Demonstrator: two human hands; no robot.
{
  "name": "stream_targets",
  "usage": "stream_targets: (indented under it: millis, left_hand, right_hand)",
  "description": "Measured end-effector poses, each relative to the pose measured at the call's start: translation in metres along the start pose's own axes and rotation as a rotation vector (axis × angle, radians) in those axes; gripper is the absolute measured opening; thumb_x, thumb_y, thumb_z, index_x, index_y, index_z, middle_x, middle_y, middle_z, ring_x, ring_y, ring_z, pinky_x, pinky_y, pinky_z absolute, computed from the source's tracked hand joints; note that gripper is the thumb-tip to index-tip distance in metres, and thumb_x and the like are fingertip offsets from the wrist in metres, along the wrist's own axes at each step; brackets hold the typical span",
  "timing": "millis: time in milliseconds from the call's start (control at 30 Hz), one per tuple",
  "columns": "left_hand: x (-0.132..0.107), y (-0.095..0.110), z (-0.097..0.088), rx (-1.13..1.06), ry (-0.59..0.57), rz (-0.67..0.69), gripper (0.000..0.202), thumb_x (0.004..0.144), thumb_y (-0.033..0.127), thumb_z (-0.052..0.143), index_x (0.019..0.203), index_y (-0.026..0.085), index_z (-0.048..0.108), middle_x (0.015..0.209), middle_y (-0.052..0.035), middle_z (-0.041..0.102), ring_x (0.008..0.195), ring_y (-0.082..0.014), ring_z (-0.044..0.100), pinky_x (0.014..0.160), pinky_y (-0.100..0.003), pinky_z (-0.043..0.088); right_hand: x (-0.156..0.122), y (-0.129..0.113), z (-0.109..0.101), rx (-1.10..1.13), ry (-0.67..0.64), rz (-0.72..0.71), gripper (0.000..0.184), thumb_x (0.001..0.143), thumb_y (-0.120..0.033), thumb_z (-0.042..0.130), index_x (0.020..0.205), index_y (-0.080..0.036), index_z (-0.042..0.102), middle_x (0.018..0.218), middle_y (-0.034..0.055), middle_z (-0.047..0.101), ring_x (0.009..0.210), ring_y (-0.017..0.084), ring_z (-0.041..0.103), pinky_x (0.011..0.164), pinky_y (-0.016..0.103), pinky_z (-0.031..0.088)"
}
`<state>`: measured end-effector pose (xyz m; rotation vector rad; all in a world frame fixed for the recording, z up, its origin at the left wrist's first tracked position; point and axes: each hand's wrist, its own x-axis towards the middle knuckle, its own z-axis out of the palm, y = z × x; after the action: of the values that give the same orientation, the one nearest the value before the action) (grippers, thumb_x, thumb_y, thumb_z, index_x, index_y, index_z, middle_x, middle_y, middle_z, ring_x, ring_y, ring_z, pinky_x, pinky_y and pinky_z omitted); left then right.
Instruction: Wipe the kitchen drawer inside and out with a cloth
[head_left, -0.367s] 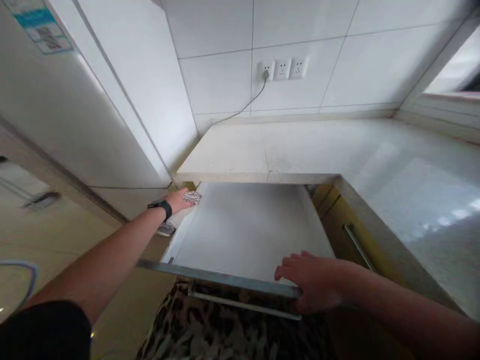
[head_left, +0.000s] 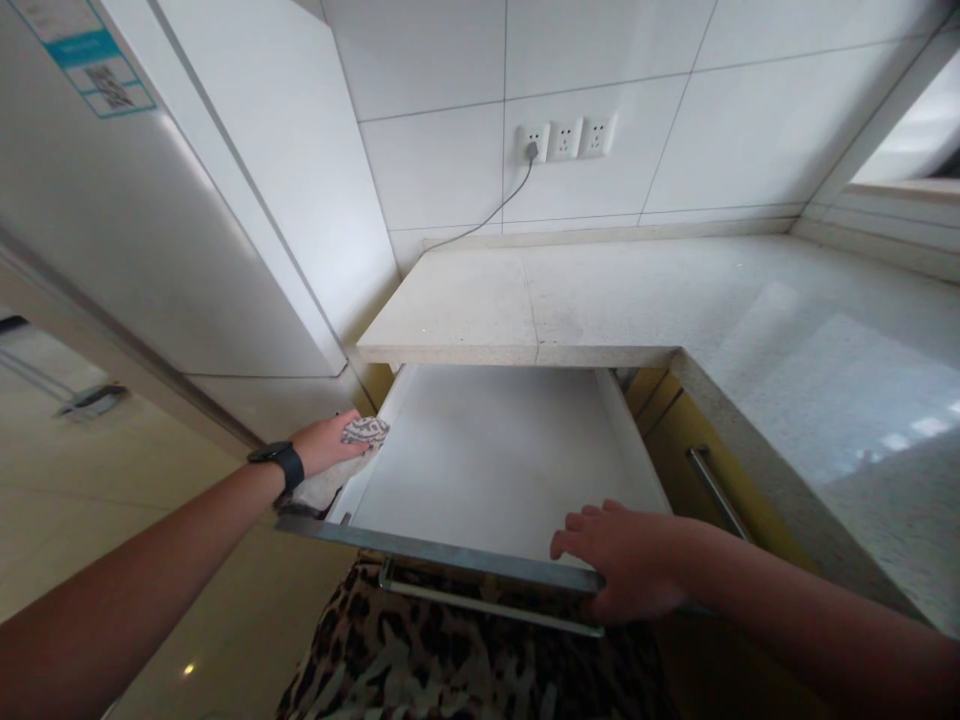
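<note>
White drawer [head_left: 495,460]; patterned grey-white cloth [head_left: 364,431]; black watch [head_left: 279,462]; leopard-print garment [head_left: 465,660].

Two arms show, both uncovered from the wrist out to the frame's edge: the left arm [head_left: 150,570] at 8 o'clock and the right arm [head_left: 810,630] at 4 o'clock. A black smartwatch [head_left: 279,463] with a broad matte band and a dark face circles the left wrist, at 8 o'clock of the left hand [head_left: 326,443]. At 6 o'clock, a leopard-print garment [head_left: 465,660], tan with black and brown blotches, covers the body.
</note>
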<state>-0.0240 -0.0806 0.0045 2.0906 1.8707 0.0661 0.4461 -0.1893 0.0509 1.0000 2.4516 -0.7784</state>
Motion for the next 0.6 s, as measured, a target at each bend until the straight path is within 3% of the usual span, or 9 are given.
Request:
stream_targets:
  millis: [133, 233, 600]
  left_hand:
    - [-0.027, -0.002, 0.001, 0.019, -0.035, 0.004, 0.051, 0.082, 0.062, 0.058, 0.118, 0.026, 0.052, 0.101, -0.0035, 0.071, 0.088, -0.0238, 0.067, 0.072, -0.032, 0.047]
    - [-0.03, -0.002, 0.001, 0.008, -0.04, 0.007, 0.05, 0.082, 0.062, 0.058, 0.117, 0.026, 0.052, 0.101, -0.0026, 0.072, 0.088, -0.0235, 0.067, 0.071, -0.031, 0.047]
    - [0.013, 0.008, -0.005, 0.078, -0.012, 0.035, 0.046, 0.076, 0.059, 0.062, 0.106, 0.025, 0.055, 0.094, -0.0028, 0.07, 0.084, -0.0242, 0.065, 0.069, -0.031, 0.043]
  right_hand:
    - [0.0, -0.002, -0.001, 0.008, -0.021, 0.001, 0.047, 0.072, -0.046, 0.062, 0.115, -0.027, 0.066, 0.105, 0.0118, 0.066, 0.101, 0.036, 0.063, 0.089, 0.056, 0.044]
    - [0.0, -0.002, -0.001, 0.013, -0.019, -0.008, 0.046, 0.072, -0.045, 0.062, 0.114, -0.027, 0.066, 0.106, 0.0113, 0.066, 0.102, 0.036, 0.063, 0.089, 0.055, 0.044]
    - [0.003, 0.002, 0.004, 0.02, -0.01, -0.004, 0.046, 0.071, -0.043, 0.063, 0.115, -0.029, 0.066, 0.107, 0.0102, 0.066, 0.101, 0.035, 0.062, 0.088, 0.054, 0.044]
